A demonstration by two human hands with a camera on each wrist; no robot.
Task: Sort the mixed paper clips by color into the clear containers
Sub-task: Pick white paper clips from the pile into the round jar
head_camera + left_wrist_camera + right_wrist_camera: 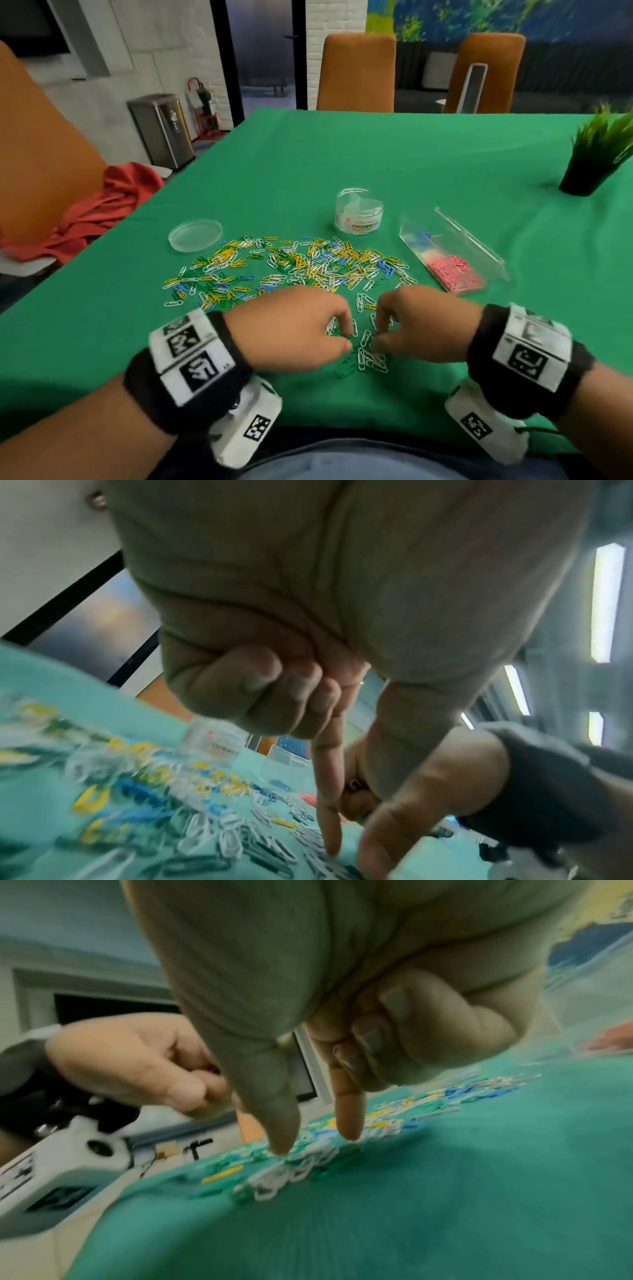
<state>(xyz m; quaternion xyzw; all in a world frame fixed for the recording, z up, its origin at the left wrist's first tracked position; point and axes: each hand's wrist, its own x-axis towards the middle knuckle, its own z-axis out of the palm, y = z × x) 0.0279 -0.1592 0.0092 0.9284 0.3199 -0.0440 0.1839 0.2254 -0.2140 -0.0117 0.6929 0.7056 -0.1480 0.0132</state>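
Note:
A wide pile of mixed paper clips [284,267], yellow, white, blue and green, lies on the green cloth. Nearer me is a small cluster of white and green clips [366,356]. My left hand [347,339] and right hand [376,337] are both down on this cluster, close together. On the left hand [349,856] the straight index finger [330,831] touches the clips while the other fingers curl. The right hand [316,1137] has thumb and index tips apart on white clips [301,1169]. No clip is seen lifted.
A clear round jar [358,212] stands behind the pile, its lid [195,235] to the left. A clear rectangular box [452,250] with pink and some blue clips lies at the right. A potted plant [596,161] is at far right, and chairs surround the table.

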